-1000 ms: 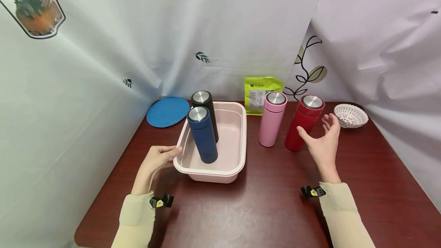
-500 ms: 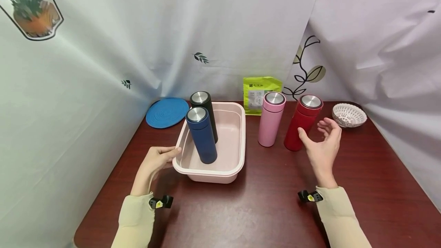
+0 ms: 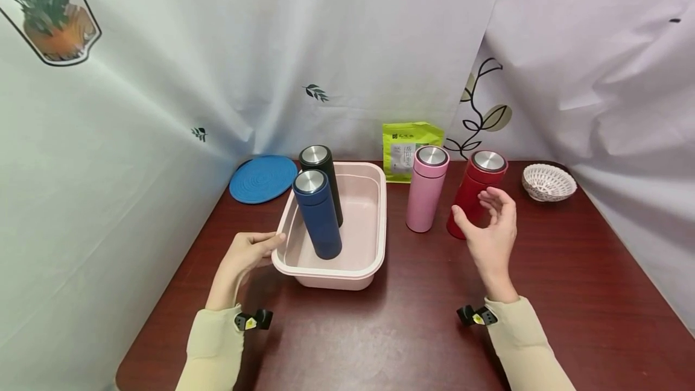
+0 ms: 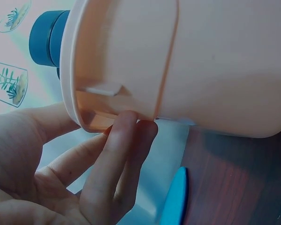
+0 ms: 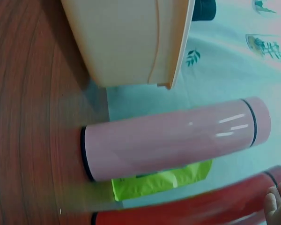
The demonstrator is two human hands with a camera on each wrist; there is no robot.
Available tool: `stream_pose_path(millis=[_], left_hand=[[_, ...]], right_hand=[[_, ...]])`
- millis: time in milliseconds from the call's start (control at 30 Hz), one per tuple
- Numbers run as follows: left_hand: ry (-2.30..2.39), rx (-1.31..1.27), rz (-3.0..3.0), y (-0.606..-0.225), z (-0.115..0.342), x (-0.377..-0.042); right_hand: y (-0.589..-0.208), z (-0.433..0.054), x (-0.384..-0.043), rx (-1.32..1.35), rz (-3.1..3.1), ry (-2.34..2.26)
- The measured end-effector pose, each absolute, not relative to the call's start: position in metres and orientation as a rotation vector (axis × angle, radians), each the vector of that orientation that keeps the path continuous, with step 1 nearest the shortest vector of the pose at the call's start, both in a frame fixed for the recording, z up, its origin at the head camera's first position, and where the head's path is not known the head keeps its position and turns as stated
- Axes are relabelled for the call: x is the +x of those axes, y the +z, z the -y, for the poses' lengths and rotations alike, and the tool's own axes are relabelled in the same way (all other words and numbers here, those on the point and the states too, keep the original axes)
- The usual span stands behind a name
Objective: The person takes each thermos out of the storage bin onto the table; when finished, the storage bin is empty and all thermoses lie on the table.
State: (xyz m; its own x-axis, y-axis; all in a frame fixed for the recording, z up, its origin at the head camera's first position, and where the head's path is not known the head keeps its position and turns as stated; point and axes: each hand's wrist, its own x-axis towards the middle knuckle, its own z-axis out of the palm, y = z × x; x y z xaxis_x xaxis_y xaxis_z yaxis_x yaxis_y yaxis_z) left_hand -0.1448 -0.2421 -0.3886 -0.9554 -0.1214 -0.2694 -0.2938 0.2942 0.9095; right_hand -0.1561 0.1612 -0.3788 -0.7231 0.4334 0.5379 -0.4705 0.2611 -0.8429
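Observation:
At the left, my left hand pinches the rim of a pale pink plastic basin, thumb on top; in the left wrist view its fingers press the basin's outer wall. Inside the basin a blue thermos and a black thermos stand upright. My right hand hovers in front of a red thermos, fingers spread and gently bent, overlapping it in the head view and holding nothing. To its left a pink thermos stands on the table.
A green packet stands behind the pink thermos against the white curtain. A white woven basket sits at the back right of the dark red table. A blue round mat lies at the back left.
My right hand has moved left, from the right side of the red thermos to in front of it. My left hand stays on the basin's rim; the basin and thermoses have not moved.

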Motion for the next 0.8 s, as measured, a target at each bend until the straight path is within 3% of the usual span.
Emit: stream_pose_path(millis=[800], left_hand=[[1.712, -0.383, -2.426, -0.387, 0.243, -0.144]], right_hand=[[-0.377, -0.129, -0.160, 0.198, 1.871, 1.659]])
